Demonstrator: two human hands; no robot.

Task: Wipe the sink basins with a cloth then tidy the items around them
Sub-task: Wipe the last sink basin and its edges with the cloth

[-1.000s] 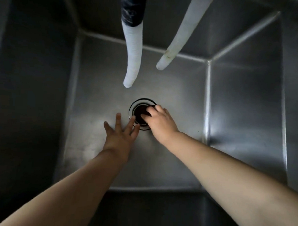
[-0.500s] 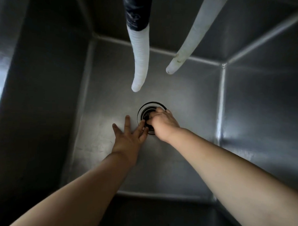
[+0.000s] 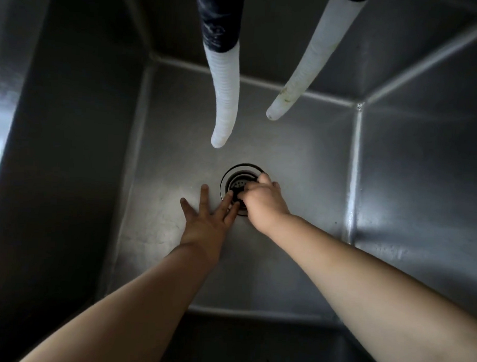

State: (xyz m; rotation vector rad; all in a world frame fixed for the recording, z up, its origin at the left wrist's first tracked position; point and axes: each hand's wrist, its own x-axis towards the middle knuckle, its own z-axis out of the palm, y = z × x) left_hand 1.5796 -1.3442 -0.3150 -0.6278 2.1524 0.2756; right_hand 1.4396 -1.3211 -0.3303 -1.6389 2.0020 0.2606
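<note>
I can read no writing anywhere. The steel sink basin [image 3: 301, 145] holds only its round drain [image 3: 241, 181], whose perforated strainer [image 3: 240, 184] sits in the floor. My right hand [image 3: 263, 202] curls over the drain's near side, fingertips pinching the strainer. My left hand [image 3: 205, 220] lies flat, fingers spread, tips touching the drain rim. Two white ribbed hoses [image 3: 226, 98] hang above, one dark-sleeved.
</note>
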